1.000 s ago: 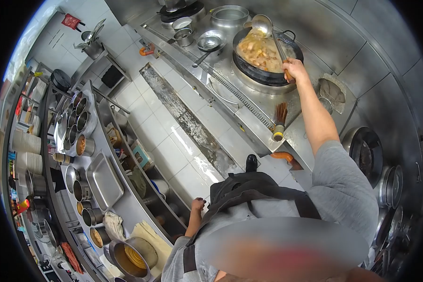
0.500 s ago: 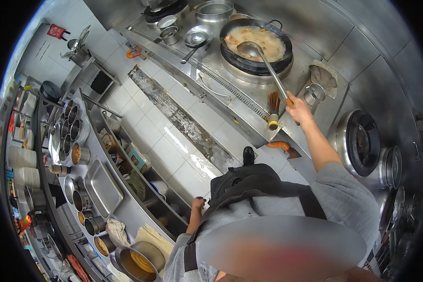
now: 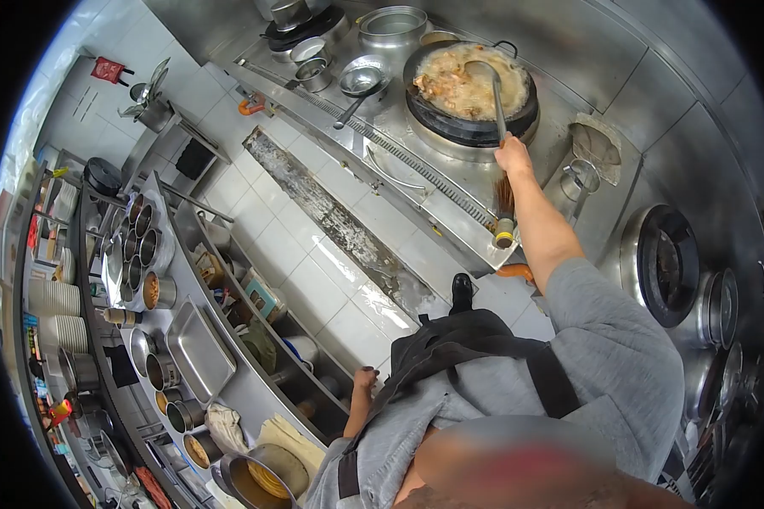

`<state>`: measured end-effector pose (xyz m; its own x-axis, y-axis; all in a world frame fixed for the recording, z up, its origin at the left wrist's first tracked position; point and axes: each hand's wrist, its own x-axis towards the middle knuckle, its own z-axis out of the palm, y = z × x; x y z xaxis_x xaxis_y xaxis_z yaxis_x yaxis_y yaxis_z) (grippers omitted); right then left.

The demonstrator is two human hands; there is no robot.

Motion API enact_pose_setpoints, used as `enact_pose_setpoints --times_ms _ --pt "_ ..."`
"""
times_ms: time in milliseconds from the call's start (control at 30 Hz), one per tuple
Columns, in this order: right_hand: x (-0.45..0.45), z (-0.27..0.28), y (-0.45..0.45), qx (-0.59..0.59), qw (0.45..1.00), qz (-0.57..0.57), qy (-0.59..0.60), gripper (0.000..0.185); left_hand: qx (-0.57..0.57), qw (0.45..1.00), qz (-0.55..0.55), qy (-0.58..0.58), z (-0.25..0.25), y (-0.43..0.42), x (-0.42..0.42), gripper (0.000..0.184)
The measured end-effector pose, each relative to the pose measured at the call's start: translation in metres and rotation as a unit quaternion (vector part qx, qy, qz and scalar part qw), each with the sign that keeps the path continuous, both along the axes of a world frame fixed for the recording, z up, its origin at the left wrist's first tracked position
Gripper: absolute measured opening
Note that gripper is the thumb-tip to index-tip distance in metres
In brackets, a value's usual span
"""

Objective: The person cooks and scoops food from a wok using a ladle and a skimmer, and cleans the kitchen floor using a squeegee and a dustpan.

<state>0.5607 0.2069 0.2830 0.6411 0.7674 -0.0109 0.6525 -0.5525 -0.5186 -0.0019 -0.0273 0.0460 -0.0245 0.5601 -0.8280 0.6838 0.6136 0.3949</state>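
Note:
My right hand (image 3: 513, 158) is closed around the handle of a long metal ladle (image 3: 497, 106). The ladle's bowl dips into bubbling, pale liquid with orange-brown pieces of food (image 3: 450, 85). This fills much of a black wok (image 3: 475, 133) on the range. Just below my right forearm a brown-bristled brush (image 3: 504, 208) lies by the front edge of the range. My left hand (image 3: 366, 378) hangs low beside the shelving under the counter, its fingers curled and nothing visible in them.
A strainer (image 3: 361, 79) and small metal pots (image 3: 313, 75) sit left of the wok. A metal container (image 3: 580, 177) stands to its right. On the left counter (image 3: 191, 293) are a rectangular tray (image 3: 201, 349) and several pots. A dark gutter (image 3: 331, 216) crosses the tiled floor.
My right hand has moved forward with the ladle, closer to the wok. The ladle's bowl is now farther across the liquid and stands steeper. My left hand still hangs low.

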Motion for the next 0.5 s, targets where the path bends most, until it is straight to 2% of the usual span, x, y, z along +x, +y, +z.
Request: enact_pose_setpoints --times_ms 100,167,300,333,500 --pt "0.006 0.016 0.014 0.045 0.999 -0.023 0.004 0.032 -0.017 1.0 0.016 0.004 0.003 -0.018 -0.003 0.034" --pt "0.022 0.024 0.019 0.023 1.0 0.005 0.013 0.053 -0.025 0.999 0.025 0.007 -0.001 -0.024 -0.005 0.034" --pt "0.038 0.044 0.028 -0.011 0.995 0.064 -0.079 0.052 -0.026 0.999 0.026 0.011 -0.005 -0.023 -0.002 0.035" --pt "0.043 0.039 0.032 0.0 0.988 0.084 -0.133 0.053 -0.022 0.999 0.022 0.012 -0.005 -0.019 0.0 0.035" --pt "0.063 0.028 0.022 -0.046 0.963 0.149 -0.22 0.06 0.007 1.0 -0.014 0.023 -0.008 0.014 0.018 0.036"
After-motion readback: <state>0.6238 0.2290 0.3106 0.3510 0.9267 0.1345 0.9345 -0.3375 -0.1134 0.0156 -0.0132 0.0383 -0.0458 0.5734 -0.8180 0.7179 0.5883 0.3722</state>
